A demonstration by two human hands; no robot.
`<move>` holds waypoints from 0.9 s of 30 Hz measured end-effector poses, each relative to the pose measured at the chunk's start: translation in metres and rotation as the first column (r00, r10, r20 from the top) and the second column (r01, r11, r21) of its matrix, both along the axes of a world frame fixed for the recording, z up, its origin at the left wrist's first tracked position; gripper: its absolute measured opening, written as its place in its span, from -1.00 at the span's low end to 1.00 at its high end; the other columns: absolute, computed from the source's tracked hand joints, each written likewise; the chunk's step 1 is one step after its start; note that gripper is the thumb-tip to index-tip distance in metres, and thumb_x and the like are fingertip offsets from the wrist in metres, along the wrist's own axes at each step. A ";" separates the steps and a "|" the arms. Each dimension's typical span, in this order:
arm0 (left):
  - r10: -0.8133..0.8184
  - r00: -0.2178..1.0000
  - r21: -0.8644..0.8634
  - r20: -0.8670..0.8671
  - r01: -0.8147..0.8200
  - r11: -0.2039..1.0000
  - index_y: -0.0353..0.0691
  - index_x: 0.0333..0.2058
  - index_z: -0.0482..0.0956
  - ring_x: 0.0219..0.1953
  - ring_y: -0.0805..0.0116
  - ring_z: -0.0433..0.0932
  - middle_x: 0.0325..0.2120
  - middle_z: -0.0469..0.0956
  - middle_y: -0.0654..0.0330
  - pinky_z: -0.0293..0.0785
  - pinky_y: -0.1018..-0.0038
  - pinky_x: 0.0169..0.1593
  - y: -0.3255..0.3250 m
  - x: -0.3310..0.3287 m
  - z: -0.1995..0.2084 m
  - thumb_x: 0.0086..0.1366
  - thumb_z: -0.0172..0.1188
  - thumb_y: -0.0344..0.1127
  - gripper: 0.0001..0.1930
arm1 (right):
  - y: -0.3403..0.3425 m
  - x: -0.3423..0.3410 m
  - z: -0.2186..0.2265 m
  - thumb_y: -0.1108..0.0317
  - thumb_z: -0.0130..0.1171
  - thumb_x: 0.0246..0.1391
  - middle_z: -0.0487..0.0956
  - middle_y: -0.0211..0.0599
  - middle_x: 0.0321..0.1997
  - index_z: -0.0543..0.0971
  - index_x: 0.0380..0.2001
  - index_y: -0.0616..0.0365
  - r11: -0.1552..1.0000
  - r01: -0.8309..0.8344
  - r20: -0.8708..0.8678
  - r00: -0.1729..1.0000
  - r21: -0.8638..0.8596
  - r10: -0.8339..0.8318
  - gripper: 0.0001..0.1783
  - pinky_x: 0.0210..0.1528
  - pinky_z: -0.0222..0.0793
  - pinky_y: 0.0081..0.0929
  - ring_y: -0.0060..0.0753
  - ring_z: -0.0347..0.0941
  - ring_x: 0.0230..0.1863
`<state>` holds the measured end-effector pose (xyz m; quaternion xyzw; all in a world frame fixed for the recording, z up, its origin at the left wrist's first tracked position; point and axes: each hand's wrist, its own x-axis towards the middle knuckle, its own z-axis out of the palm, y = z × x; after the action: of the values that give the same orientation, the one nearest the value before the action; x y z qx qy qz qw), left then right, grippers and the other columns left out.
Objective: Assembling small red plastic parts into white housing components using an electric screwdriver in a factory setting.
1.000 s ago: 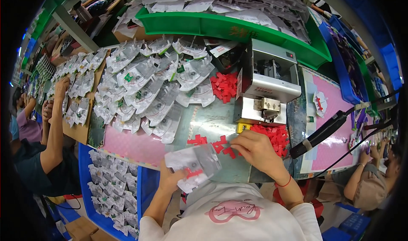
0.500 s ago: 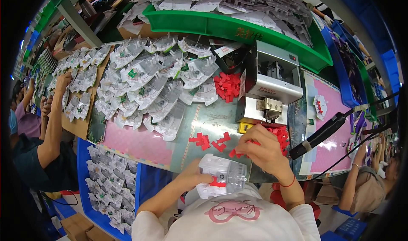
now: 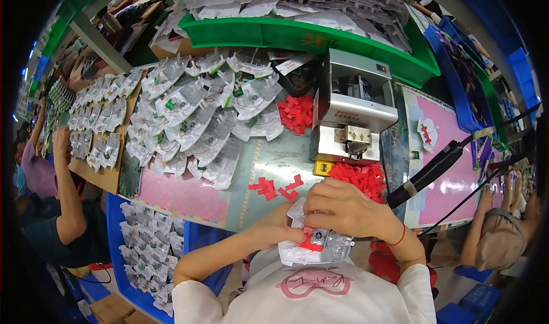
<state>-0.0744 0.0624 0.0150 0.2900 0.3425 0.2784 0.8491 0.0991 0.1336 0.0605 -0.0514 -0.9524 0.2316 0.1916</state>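
My left hand (image 3: 275, 227) grips a clear plastic housing (image 3: 337, 247) by its left side, close in front of my chest. A red plastic piece (image 3: 311, 241) lies in the housing, with my left thumb against it. My right hand (image 3: 350, 210) is bent over the housing's upper edge, its fingers pinched together. Whatever those fingertips hold is hidden behind them. Just beyond this hand lies a heap of red plastic pieces (image 3: 366, 178), and several loose red pieces (image 3: 264, 188) lie to the left.
A metal machine (image 3: 357, 112) stands beyond my hands, with another red heap (image 3: 296, 114) beside it. Stacked clear housings (image 3: 194, 110) cover the table's left. A black-handled tool (image 3: 426, 175) hangs at right. A green tray (image 3: 257, 34) spans the back; a blue bin (image 3: 117, 250) sits lower left.
My right hand has come from the red heap down to the housing. My left hand has shifted slightly right with the housing, which now sits partly under my right hand.
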 end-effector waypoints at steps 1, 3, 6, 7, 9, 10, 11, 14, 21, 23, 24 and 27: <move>-0.004 1.000 0.001 -0.002 0.004 1.000 -0.28 -0.25 0.36 -0.42 0.63 0.38 -0.46 0.40 0.33 0.29 0.63 -0.40 0.001 0.001 0.001 -0.20 0.07 -0.54 -0.60 | 0.001 0.000 0.002 0.38 0.08 -0.33 0.38 -0.36 -0.40 0.46 -0.52 0.14 1.000 0.001 0.008 1.000 0.007 -0.002 -0.83 -0.31 0.26 -0.45 -0.34 0.32 -0.29; 0.034 0.999 0.019 0.027 -0.034 0.999 -0.29 -0.26 0.42 -0.37 0.60 0.43 -0.44 0.43 0.31 0.29 0.63 -0.39 0.005 0.002 0.003 -0.23 0.10 -0.55 -0.59 | 0.002 0.001 0.005 0.38 0.08 -0.32 0.37 -0.36 -0.40 0.45 -0.52 0.15 1.000 0.006 0.015 1.000 0.014 -0.006 -0.83 -0.30 0.26 -0.45 -0.34 0.32 -0.29; 0.031 0.999 0.065 0.027 -0.033 0.997 -0.29 -0.26 0.41 -0.37 0.60 0.43 -0.44 0.43 0.31 0.29 0.64 -0.38 0.007 0.001 0.002 -0.23 0.09 -0.57 -0.59 | 0.003 0.002 0.010 0.38 0.08 -0.32 0.37 -0.35 -0.39 0.45 -0.52 0.16 0.999 0.014 0.006 1.000 0.031 -0.015 -0.83 -0.32 0.26 -0.46 -0.34 0.32 -0.30; 0.026 0.999 0.070 0.027 -0.028 0.997 -0.29 -0.26 0.41 -0.37 0.60 0.43 -0.44 0.43 0.31 0.29 0.64 -0.38 0.008 0.000 0.003 -0.23 0.09 -0.57 -0.59 | 0.004 0.002 0.012 0.38 0.08 -0.32 0.37 -0.35 -0.40 0.44 -0.52 0.16 0.999 0.013 -0.002 1.000 0.029 -0.013 -0.83 -0.32 0.27 -0.46 -0.34 0.32 -0.30; -0.001 1.000 0.084 0.004 0.001 0.996 -0.30 -0.22 0.37 -0.40 0.61 0.38 -0.45 0.41 0.33 0.29 0.62 -0.37 0.009 -0.001 0.004 -0.18 0.08 -0.51 -0.59 | 0.004 0.003 0.014 0.38 0.08 -0.32 0.37 -0.35 -0.40 0.44 -0.52 0.16 0.999 0.015 -0.009 1.000 0.034 -0.015 -0.83 -0.33 0.27 -0.46 -0.34 0.32 -0.30; -0.002 1.000 0.096 0.003 0.002 0.995 -0.30 -0.22 0.37 -0.40 0.61 0.38 -0.45 0.41 0.33 0.29 0.62 -0.37 0.010 -0.002 0.004 -0.18 0.08 -0.51 -0.59 | 0.005 0.003 0.014 0.38 0.07 -0.32 0.36 -0.34 -0.40 0.44 -0.53 0.16 0.999 0.009 -0.008 1.000 0.037 -0.009 -0.83 -0.34 0.27 -0.47 -0.33 0.32 -0.30; -0.003 1.000 0.095 0.000 0.003 0.995 -0.30 -0.23 0.37 -0.40 0.61 0.38 -0.45 0.41 0.33 0.28 0.62 -0.37 0.009 -0.002 0.003 -0.17 0.10 -0.50 -0.60 | 0.006 0.002 0.015 0.38 0.07 -0.32 0.36 -0.34 -0.41 0.43 -0.53 0.16 0.999 0.003 -0.007 1.000 0.042 -0.003 -0.83 -0.34 0.28 -0.47 -0.33 0.32 -0.31; 0.010 1.000 0.085 0.012 -0.011 0.996 -0.28 -0.26 0.39 -0.40 0.60 0.37 -0.47 0.41 0.32 0.27 0.62 -0.37 0.008 -0.002 0.001 -0.16 0.13 -0.47 -0.63 | 0.006 0.000 0.011 0.38 0.07 -0.33 0.29 -0.34 -0.48 0.39 -0.61 0.19 0.999 0.004 -0.083 0.997 0.042 0.000 -0.87 -0.41 0.25 -0.49 -0.37 0.27 -0.36; 0.063 0.991 0.015 0.122 -0.066 0.998 -0.27 -0.17 0.34 -0.37 0.56 0.42 -0.42 0.41 0.31 0.35 0.58 -0.34 0.008 -0.003 -0.010 -0.09 0.10 -0.55 -0.59 | 0.011 -0.005 0.016 0.39 0.06 -0.30 0.30 -0.36 -0.50 0.40 -0.59 0.17 0.995 -0.018 0.007 1.000 0.095 0.017 -0.88 -0.40 0.24 -0.52 -0.39 0.26 -0.36; 0.096 0.986 0.003 0.135 -0.097 0.995 -0.28 -0.15 0.33 -0.34 0.54 0.43 -0.40 0.42 0.29 0.37 0.56 -0.31 0.011 0.003 -0.009 -0.09 0.09 -0.55 -0.58 | 0.016 -0.003 0.012 0.38 0.05 -0.28 0.31 -0.36 -0.51 0.41 -0.58 0.17 0.993 -0.012 0.078 0.997 0.115 0.003 -0.88 -0.39 0.26 -0.52 -0.40 0.29 -0.35; 0.137 0.980 -0.028 0.144 -0.134 0.991 -0.28 -0.13 0.33 -0.32 0.52 0.44 -0.37 0.43 0.28 0.38 0.55 -0.27 0.012 0.005 -0.010 -0.09 0.09 -0.54 -0.56 | 0.022 -0.002 0.014 0.38 0.05 -0.28 0.31 -0.36 -0.51 0.41 -0.58 0.17 0.991 -0.005 0.082 0.997 0.131 -0.006 -0.88 -0.39 0.26 -0.52 -0.40 0.29 -0.35; 0.209 0.967 0.025 0.146 -0.215 0.976 -0.32 -0.12 0.33 -0.26 0.45 0.46 -0.31 0.45 0.20 0.39 0.50 -0.17 0.009 0.008 -0.020 -0.08 0.08 -0.55 -0.56 | 0.042 -0.001 0.032 0.41 0.05 -0.25 0.34 -0.31 -0.49 0.45 -0.52 0.16 1.000 0.010 0.089 0.996 0.026 -0.012 -0.88 -0.46 0.32 -0.40 -0.31 0.36 -0.40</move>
<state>-0.0666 0.0715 -0.0048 0.2484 0.3044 0.3945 0.8307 0.0983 0.1758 0.0926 -0.0646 -0.9625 0.2160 0.1508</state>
